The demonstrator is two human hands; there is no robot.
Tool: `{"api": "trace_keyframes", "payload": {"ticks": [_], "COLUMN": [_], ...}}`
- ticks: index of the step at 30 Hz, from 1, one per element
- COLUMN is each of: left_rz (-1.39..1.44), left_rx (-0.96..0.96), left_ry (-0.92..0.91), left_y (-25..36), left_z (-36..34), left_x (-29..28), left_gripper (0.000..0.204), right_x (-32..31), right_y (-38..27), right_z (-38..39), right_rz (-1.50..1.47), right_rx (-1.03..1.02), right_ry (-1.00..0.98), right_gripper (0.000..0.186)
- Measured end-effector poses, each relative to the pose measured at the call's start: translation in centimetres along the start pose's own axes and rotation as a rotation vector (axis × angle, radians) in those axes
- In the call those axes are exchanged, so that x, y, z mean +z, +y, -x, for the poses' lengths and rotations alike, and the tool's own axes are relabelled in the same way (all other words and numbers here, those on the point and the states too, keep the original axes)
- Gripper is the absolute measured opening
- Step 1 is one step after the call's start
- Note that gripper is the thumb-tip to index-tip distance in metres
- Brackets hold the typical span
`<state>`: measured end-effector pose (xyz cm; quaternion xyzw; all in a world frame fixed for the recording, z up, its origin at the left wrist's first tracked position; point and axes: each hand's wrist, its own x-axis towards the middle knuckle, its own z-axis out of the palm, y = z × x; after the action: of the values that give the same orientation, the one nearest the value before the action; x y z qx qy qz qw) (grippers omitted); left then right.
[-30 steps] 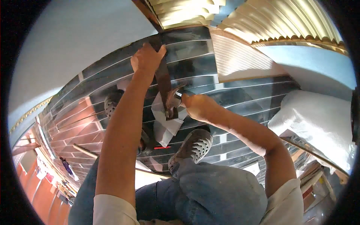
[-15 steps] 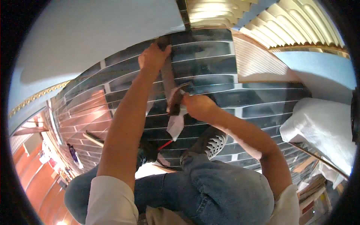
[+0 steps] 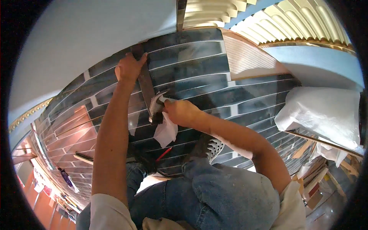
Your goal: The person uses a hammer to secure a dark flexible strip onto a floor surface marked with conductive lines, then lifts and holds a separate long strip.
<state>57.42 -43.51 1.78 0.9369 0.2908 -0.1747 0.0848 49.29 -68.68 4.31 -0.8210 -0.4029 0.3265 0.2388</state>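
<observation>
A dark brown wooden strip (image 3: 147, 86) lies against the dark plank-patterned floor (image 3: 201, 63), with its far end near a pale wall. My left hand (image 3: 129, 68) grips the strip near that far end, thumb along its right side. In my right hand (image 3: 183, 112) is a claw hammer (image 3: 155, 106), gripped close to its head. The hammer head is over the strip's near end; whether they touch, I cannot tell. A crumpled white paper (image 3: 166, 130) lies below the hammer, and a red pencil (image 3: 164, 153) rests nearer my feet.
A plastic-wrapped white bundle (image 3: 320, 111) stands at the right, above scrap wood (image 3: 318, 182). Ribbed cream panels (image 3: 295, 21) rise at the far right. My shoe (image 3: 214, 148) is beside the paper. A short wood piece (image 3: 83, 158) lies at left.
The view has shifted, so hands, strip and hammer appear further left. Both hands keep their grips. More of the white paper and red pencil shows.
</observation>
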Motion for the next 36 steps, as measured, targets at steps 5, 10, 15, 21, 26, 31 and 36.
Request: {"api": "trace_keyframes", "payload": {"ticks": [5, 10, 15, 21, 26, 31, 36], "left_rz": [0.049, 0.051, 0.336, 0.193, 0.31, 0.099, 0.088], "left_rx": [0.058, 0.074, 0.162, 0.212, 0.104, 0.242, 0.161], "left_ry": [0.05, 0.045, -0.056, -0.164, -0.179, -0.077, -0.075], "left_y": [0.4, -0.4, -1.0, -2.2, -1.6, -1.1, -1.3], "left_z": [0.0, -0.5, -1.5, -2.8, -2.2, -2.9, -0.9], "left_x": [0.3, 1.1, 1.3, -0.5, -0.5, 1.9, -0.1], "left_gripper": [0.079, 0.078, 0.067, 0.067, 0.068, 0.068, 0.068], "right_x": [-0.4, -1.7, -1.7, -3.3, -3.1, -0.6, 2.8], "right_y": [0.3, 0.1, 1.8, 0.6, 0.3, 0.4, 0.0], "right_z": [1.5, 2.3, 3.1, 4.6, 4.6, 4.1, 2.5], "right_rz": [-0.156, -0.167, -0.257, -0.787, -0.684, -0.953, -1.048], "right_rx": [0.07, 0.172, 0.165, 0.346, 0.348, 0.301, 0.261], "right_ry": [0.056, -0.03, 0.013, -0.085, -0.166, -0.115, -0.106], "right_gripper": [0.031, 0.027, 0.026, 0.024, 0.027, 0.037, 0.037]}}
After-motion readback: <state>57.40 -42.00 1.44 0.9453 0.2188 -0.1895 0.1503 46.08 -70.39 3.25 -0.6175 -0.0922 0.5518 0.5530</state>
